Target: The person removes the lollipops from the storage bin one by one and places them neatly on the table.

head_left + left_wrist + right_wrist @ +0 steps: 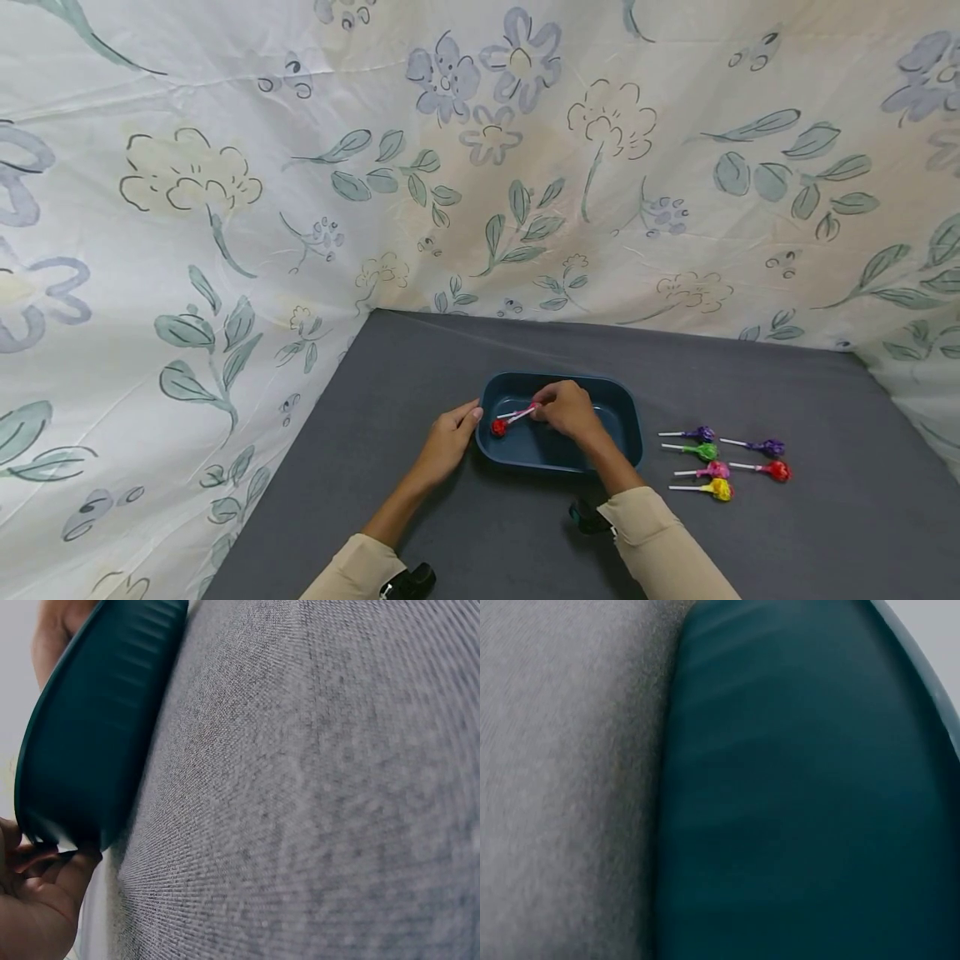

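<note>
A dark blue tray (525,468) rests on the grey cloth. At its left end my left hand (448,437) holds the rim; the left wrist view shows the fingers of this hand (45,900) against the tray's end wall (97,735). My right hand (567,408) reaches down inside the tray, thumb and fingertips pinching the stick of a red lollipop (498,427). The wrapped red head points left and toward me. A second white stick with pink near the fingertips lies alongside, partly hidden by the hand. In the right wrist view only the tray's outer wall (795,787) shows, with no fingers.
Several wrapped lollipops lie on the cloth right of the tray: purple (772,447), green (707,451), pink (717,471), yellow (722,489) and red (780,471), sticks pointing left. A floral sheet (525,167) hangs behind and at the sides of the grey surface (420,358).
</note>
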`<action>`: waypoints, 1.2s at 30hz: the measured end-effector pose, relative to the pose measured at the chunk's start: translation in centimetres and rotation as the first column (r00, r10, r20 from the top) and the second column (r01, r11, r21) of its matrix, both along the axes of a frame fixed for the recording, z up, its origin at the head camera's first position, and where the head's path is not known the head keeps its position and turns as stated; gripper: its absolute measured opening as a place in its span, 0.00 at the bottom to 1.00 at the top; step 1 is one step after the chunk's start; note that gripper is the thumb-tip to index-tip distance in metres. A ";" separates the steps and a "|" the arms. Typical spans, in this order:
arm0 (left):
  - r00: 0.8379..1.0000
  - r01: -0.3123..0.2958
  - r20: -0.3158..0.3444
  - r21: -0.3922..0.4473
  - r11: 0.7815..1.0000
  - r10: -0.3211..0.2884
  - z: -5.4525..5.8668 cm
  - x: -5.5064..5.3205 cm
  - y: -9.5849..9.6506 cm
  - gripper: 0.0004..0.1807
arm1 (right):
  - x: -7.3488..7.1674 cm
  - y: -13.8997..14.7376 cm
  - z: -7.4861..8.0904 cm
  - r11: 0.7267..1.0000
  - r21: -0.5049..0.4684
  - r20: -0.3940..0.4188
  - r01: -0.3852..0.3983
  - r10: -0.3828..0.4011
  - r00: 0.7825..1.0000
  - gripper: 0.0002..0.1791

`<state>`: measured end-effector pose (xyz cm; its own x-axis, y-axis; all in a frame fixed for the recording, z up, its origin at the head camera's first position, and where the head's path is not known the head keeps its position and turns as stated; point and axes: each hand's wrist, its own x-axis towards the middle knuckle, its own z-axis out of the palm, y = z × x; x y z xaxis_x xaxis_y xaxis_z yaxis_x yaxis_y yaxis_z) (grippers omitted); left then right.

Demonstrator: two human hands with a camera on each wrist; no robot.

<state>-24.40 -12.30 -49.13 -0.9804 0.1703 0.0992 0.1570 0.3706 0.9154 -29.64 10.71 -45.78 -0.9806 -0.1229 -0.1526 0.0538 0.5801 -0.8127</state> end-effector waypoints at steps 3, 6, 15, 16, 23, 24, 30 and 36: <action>1.000 -0.013 0.025 0.006 1.000 0.012 0.1 0.1 0.0 0.26 | 0.2 0.4 0.1 1.000 -0.012 0.000 0.012 -0.012 1.000 0.08; 0.999 -0.020 0.033 0.010 1.000 0.020 0.2 0.2 0.1 0.27 | 0.5 0.9 0.2 0.999 -0.030 0.004 0.025 -0.025 1.000 0.10; 0.999 -0.017 0.027 0.007 1.000 0.017 0.2 0.3 0.0 0.26 | 1.5 2.0 0.8 0.996 -0.061 0.008 0.067 -0.066 0.998 0.10; 1.000 -0.018 0.026 0.009 1.000 0.018 0.2 0.3 0.0 0.26 | 1.6 2.1 0.9 0.996 -0.064 0.003 0.066 -0.066 0.998 0.10; 0.999 -0.024 0.022 0.016 1.000 0.023 0.1 0.2 0.1 0.26 | 2.3 3.0 1.5 0.996 -0.056 -0.028 0.072 -0.074 0.997 0.10; 1.000 -0.021 0.020 0.017 1.000 0.021 0.1 0.2 0.1 0.26 | 2.4 3.1 1.5 0.996 -0.054 -0.033 0.070 -0.071 0.997 0.11; 1.000 -0.012 0.022 0.029 1.000 0.011 0.0 0.2 0.0 0.27 | 3.0 3.8 2.0 0.996 -0.070 -0.069 0.057 -0.062 0.996 0.15; 0.999 -0.026 0.035 0.034 0.999 0.025 0.2 0.2 0.0 0.26 | 3.6 4.7 2.4 0.991 -0.114 -0.085 0.069 -0.079 0.993 0.16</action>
<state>-24.19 -12.25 -48.98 -0.9872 0.1427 0.0708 0.1164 0.3426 0.9323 -26.09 15.41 -43.39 -0.9967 -0.0606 -0.0540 0.0180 0.4838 -0.8750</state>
